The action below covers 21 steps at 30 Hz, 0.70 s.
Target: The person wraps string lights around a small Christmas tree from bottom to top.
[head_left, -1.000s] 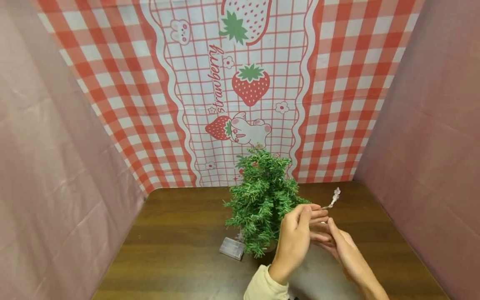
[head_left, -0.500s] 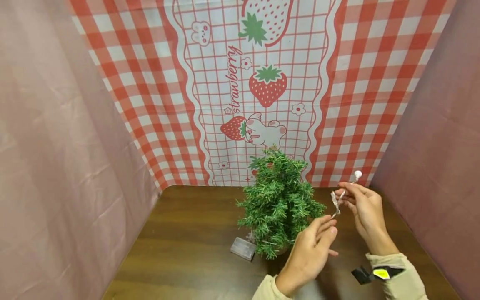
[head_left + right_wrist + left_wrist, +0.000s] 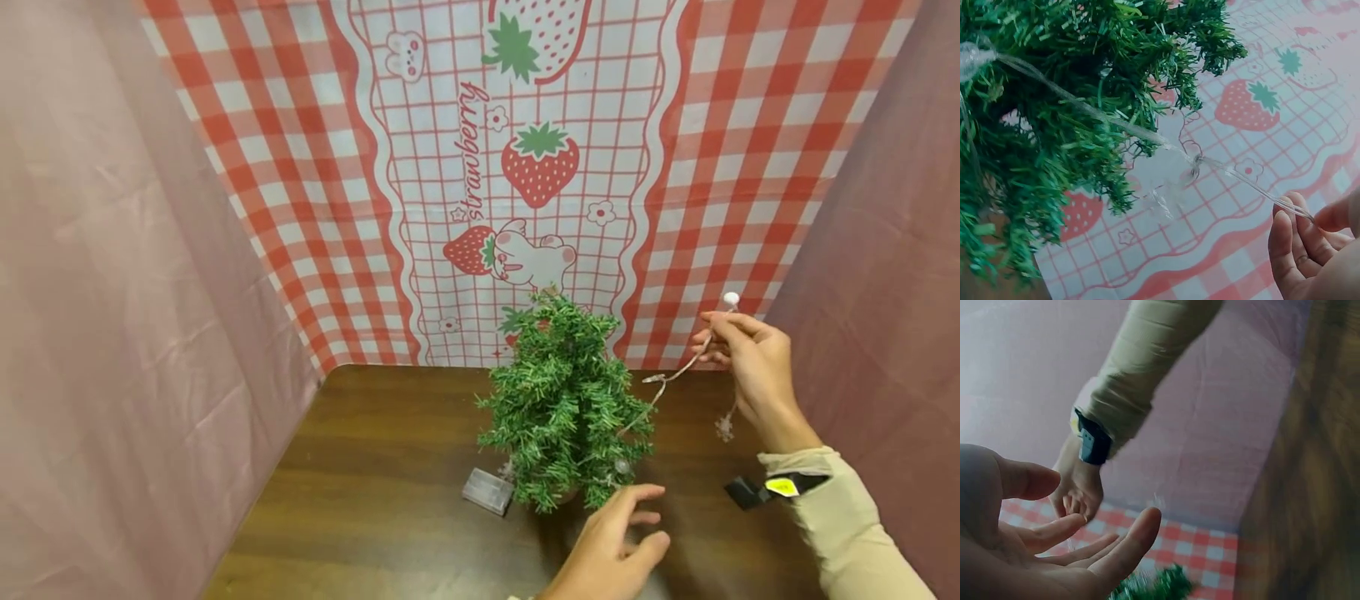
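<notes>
My right hand (image 3: 763, 371) pinches a clear string of fairy lights (image 3: 686, 367) between thumb and fingers, right of a small green artificial Christmas tree (image 3: 562, 400). From those fingers the wire runs down to the tree's right side. A white ball (image 3: 731, 298) sticks up above the fingertips, and a snowflake-shaped piece (image 3: 724, 427) dangles below the hand. In the right wrist view, the doubled wire (image 3: 1141, 132) stretches across the branches to the fingers. My left hand (image 3: 611, 546), low in front of the tree, holds nothing; its fingers are spread and slightly bent.
A clear rectangular box (image 3: 487, 491) lies on the brown wooden table (image 3: 360, 467), left of the tree's base. Behind hangs a strawberry-print checked cloth (image 3: 540, 167). Pink curtains (image 3: 135, 292) close off both sides.
The hands have parted: my right hand moved up and right, drawing the wire out straighter. My left hand let go of the lights and dropped lower. The camera view shifted slightly.
</notes>
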### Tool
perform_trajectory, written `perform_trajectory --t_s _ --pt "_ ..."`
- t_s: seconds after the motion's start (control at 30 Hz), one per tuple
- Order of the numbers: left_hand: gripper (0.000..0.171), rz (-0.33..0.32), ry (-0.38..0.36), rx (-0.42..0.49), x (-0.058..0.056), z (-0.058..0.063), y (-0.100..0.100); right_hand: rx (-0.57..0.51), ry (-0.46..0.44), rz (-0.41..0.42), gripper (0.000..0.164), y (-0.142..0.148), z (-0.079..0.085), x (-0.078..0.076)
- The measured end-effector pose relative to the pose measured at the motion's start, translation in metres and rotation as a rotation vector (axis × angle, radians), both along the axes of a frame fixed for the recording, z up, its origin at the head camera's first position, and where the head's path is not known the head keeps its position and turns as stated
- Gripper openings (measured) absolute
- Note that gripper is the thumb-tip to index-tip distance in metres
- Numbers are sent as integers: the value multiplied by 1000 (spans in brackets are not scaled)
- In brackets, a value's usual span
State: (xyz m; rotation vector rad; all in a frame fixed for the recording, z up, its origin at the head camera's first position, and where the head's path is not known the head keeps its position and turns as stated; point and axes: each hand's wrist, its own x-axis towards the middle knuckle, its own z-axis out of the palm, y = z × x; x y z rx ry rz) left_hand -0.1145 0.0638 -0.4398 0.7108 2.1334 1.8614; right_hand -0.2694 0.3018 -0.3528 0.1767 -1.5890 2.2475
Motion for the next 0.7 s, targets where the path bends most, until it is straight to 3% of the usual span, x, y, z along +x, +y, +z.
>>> perform_trajectory --t_s 0.17,0.27,0.43,0.5,0.6,0.7 --pt "27 28 31 93 10 -15 -25 96 -3 -30 9 -4 11 -16" --pt "23 33 28 129 17 -20 -41 223 -59 -66 12 -2 12 -26" --pt "18 55 95 66 26 -26 -74 483 -178 -85 40 5 7 -39" --pt "17 65 159 33 25 -29 -88 546 -207 -74 50 7 3 -43" --pt "16 97 260 -8 17 -30 -108 613 -233 -63 53 10 -3 -51" --pt "16 175 319 -35 6 -25 -126 656 -252 -34 52 10 -6 -59"
